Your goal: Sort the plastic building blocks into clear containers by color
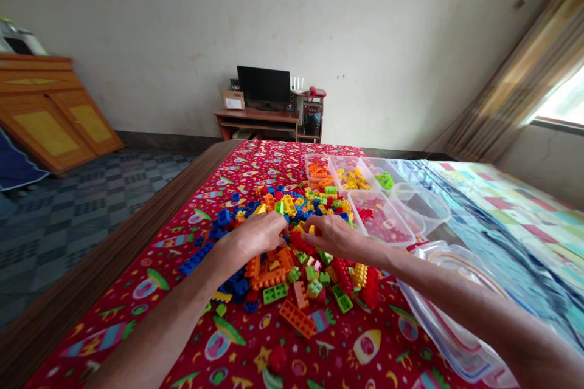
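A heap of coloured plastic building bricks [292, 243] lies on a red patterned tablecloth [255, 158]. My left hand [255, 234] rests palm down on the left of the heap, fingers curled into the bricks. My right hand [333, 234] reaches in from the right, fingers curled and pinching among the bricks near a small yellow brick [311, 230]. The two sets of fingertips nearly meet at the middle of the heap. What each hand grips is hidden by the fingers.
Clear plastic tubs stand at the back right: one with orange bricks [319, 175], one with yellow [353, 179], one with green [385, 179], one with red [383, 219]. Clear lids [456, 316] lie at right. Wooden table edge [137, 225] runs along the left.
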Available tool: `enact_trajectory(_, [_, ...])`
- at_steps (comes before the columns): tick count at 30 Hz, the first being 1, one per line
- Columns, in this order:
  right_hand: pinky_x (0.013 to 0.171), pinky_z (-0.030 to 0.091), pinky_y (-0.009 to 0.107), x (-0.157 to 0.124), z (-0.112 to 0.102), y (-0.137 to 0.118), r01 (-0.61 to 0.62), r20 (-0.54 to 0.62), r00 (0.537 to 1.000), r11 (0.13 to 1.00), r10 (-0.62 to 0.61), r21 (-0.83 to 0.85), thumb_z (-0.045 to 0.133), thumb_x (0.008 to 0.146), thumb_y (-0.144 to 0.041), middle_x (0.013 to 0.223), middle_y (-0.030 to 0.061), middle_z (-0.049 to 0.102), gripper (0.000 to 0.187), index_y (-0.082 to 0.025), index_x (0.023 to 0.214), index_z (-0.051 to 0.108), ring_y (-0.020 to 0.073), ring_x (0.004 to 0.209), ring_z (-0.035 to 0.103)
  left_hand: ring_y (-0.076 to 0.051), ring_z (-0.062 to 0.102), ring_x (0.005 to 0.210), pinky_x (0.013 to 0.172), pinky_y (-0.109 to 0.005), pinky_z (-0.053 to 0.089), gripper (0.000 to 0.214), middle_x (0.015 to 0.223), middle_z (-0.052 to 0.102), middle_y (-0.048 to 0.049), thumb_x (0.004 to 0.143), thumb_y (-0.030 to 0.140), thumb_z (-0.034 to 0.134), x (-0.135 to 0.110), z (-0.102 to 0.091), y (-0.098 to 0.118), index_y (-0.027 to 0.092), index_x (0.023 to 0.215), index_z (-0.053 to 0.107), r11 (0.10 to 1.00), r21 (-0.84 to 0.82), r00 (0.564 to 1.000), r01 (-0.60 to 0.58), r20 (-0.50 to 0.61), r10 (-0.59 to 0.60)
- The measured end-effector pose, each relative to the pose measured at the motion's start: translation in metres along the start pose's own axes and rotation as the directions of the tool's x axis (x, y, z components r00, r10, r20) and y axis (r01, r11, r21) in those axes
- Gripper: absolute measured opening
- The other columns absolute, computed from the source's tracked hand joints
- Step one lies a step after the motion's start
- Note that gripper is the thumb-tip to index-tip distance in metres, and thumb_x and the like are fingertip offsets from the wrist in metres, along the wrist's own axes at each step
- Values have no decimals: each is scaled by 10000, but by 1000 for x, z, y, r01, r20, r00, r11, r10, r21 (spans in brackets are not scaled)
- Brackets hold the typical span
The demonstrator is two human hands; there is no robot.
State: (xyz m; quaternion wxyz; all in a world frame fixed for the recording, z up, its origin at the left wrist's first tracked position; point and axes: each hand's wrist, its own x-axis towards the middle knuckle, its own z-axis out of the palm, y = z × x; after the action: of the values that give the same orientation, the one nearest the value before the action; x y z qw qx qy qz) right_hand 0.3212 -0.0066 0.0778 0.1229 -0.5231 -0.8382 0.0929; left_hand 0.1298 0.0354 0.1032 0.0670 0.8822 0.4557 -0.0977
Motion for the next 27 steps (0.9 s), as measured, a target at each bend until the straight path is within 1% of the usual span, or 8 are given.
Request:
enact_trajectory(3, [637,370,262,7,10,-14,75,65,996,978,-63,-193,595,861,-415,860,101,682,306,-142,980,664,182,755,612,-224,690,761,557,-233,433,89,751,725,-71,743,271,659,-1,-1,3,205,739,719,1000,12,1000,15,10,-15])
enact_trajectory(6, [647,386,273,14,23,-22,142,107,987,950,-116,-277,569,868,-339,889,113,683,234,-143,946,669,189,762,609,-250,699,785,572,-249,449,94,759,731,-100,743,263,668,-2,1,6,188,749,724,999,42,999,22,22,-23])
enact_trajectory(12, [664,372,245,11,22,-13,182,-15,982,967,-187,-177,572,854,-317,787,73,650,182,-145,844,631,148,724,564,-265,694,848,627,-267,476,184,882,737,-130,766,247,651,-1,4,5,163,915,717,999,34,999,-8,43,6])
enact_trajectory(15, [615,327,233,10,12,-5,70,-110,991,993,-81,-95,565,854,-315,670,17,582,179,-148,806,606,120,651,513,-221,680,832,663,-246,476,174,878,733,-80,791,246,611,1,-1,-8,194,918,718,997,-31,997,-70,23,70])
enact_trajectory(17, [574,290,232,13,6,-1,-36,-128,991,999,31,-35,567,848,-344,628,-7,545,212,-146,777,600,103,600,477,-199,664,864,730,-241,475,183,906,724,-55,827,243,561,3,-4,-19,214,919,717,991,-42,991,-127,-59,124])
enact_trajectory(22, [510,263,220,18,-3,-3,-134,-9,991,986,135,99,581,823,-402,604,-18,557,271,-146,742,612,83,539,455,-188,622,893,796,-254,465,173,956,661,-63,847,218,514,16,6,-31,197,905,676,987,-6,956,-159,-249,153])
enact_trajectory(25, [520,306,223,13,0,-16,-80,83,994,997,78,22,609,791,-338,690,19,639,202,-145,842,643,114,595,535,-167,609,852,752,-245,458,206,962,637,-55,839,120,454,23,20,-22,191,891,640,978,-28,939,-206,-286,190])
enact_trajectory(27, [551,355,238,9,4,-25,-32,152,987,997,43,-75,597,797,-338,780,67,689,250,-140,940,651,157,666,607,-165,607,823,722,-248,450,223,931,638,-43,835,96,442,25,28,-14,198,884,634,975,-31,943,-218,-265,202])
